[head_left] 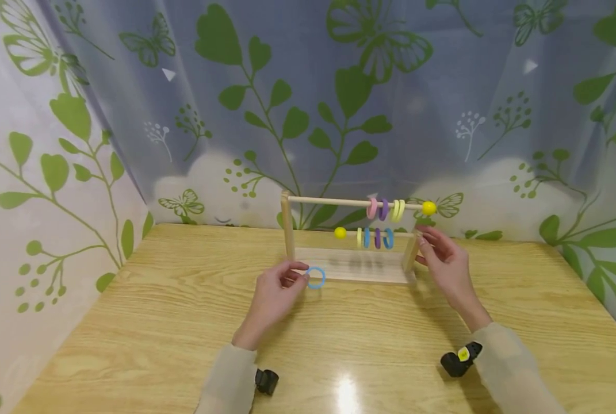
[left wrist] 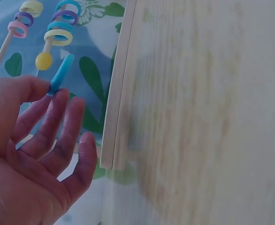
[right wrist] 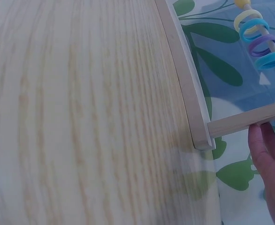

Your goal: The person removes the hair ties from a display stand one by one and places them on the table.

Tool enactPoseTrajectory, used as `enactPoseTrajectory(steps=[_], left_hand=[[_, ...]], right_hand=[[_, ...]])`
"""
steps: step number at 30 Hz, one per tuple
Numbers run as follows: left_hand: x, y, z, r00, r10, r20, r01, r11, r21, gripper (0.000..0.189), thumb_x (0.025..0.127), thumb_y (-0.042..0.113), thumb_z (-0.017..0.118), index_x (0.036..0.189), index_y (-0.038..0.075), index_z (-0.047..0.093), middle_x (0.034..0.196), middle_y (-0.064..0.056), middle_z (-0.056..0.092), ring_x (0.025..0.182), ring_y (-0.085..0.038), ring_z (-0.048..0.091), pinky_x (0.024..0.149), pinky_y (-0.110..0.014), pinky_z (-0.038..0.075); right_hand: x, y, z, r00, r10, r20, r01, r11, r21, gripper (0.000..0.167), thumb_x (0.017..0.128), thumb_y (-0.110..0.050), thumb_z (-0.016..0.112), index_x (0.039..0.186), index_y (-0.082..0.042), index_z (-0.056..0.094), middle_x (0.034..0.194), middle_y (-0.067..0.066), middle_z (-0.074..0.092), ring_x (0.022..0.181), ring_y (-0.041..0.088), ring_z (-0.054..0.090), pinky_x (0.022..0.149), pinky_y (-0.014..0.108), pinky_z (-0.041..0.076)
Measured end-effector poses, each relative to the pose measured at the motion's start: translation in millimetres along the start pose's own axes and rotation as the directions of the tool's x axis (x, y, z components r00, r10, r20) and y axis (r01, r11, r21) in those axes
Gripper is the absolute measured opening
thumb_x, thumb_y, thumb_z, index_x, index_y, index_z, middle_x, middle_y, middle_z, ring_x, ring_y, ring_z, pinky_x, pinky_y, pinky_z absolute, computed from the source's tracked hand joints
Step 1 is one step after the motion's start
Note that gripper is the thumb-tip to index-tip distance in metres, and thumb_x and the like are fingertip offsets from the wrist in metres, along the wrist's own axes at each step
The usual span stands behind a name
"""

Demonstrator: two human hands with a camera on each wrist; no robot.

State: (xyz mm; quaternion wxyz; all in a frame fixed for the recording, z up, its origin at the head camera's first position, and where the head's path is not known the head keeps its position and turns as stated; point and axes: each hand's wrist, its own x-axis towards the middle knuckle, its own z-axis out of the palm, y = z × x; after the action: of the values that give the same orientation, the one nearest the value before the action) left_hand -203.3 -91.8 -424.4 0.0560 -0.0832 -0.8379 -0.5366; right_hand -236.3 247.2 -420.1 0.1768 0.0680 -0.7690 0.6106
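My left hand (head_left: 275, 292) pinches a light blue ring (left wrist: 62, 74) between thumb and fingertips, in front of the base of a wooden rack (head_left: 333, 265). The upper rod (head_left: 328, 200) starts from the tall left post and carries a pink ring (head_left: 372, 209), a purple ring and pale yellow rings, with a yellow ball (head_left: 429, 208) at its right end. From the short right post (head_left: 411, 253) runs the lower rod, holding yellow, blue and purple rings and ending in a yellow ball (head_left: 340, 233). My right hand (head_left: 448, 270) grips the top of that post, thumb in front.
The rack stands on a wood-grain table (head_left: 183, 322), near its back edge. Behind it hangs a blue curtain (head_left: 308, 115) with green leaves and butterflies. A black wrist camera (head_left: 460, 359) sits beside the right sleeve, another (head_left: 267, 382) beside the left.
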Motion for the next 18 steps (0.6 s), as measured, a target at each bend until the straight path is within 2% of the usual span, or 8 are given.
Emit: enactPoseTrajectory(steps=[8,12,18], left_hand=[[-2.0,-3.8,-4.2,0.995,-0.012,0.096,0.007,0.999,0.046,0.014,0.096,0.018,0.069,0.108,0.014,0.075,0.097,-0.004,0.076,0.084,-0.013,0.067,0.081,-0.033,0.056],[-2.6,-5.6,-8.9,0.993,-0.031,0.113,0.022,0.997,0.077,0.014,0.097,0.019,0.068,0.108,0.015,0.075,0.096,-0.001,0.075,0.084,-0.013,0.066,0.082,-0.033,0.055],[-2.2,-8.9,-14.0,0.991,-0.029,0.128,0.012,0.991,0.132,0.011,0.096,0.019,0.069,0.106,0.017,0.075,0.094,-0.001,0.074,0.083,-0.013,0.067,0.082,-0.035,0.056]], right_hand=[[-0.8,-1.5,-0.2,1.000,-0.002,0.004,0.002,1.000,0.005,0.042,0.105,-0.019,0.057,0.141,0.003,0.056,0.115,-0.024,0.065,0.103,-0.008,0.066,0.080,0.018,0.059],[-0.9,-1.4,0.2,1.000,-0.005,0.005,0.005,1.000,0.006,0.043,0.105,-0.018,0.057,0.141,0.004,0.056,0.115,-0.024,0.065,0.103,-0.007,0.066,0.080,0.018,0.059],[-1.1,-1.8,0.5,1.000,-0.001,0.002,0.001,1.000,0.001,0.042,0.106,-0.019,0.057,0.142,0.003,0.056,0.115,-0.024,0.064,0.101,-0.008,0.066,0.079,0.017,0.059]])
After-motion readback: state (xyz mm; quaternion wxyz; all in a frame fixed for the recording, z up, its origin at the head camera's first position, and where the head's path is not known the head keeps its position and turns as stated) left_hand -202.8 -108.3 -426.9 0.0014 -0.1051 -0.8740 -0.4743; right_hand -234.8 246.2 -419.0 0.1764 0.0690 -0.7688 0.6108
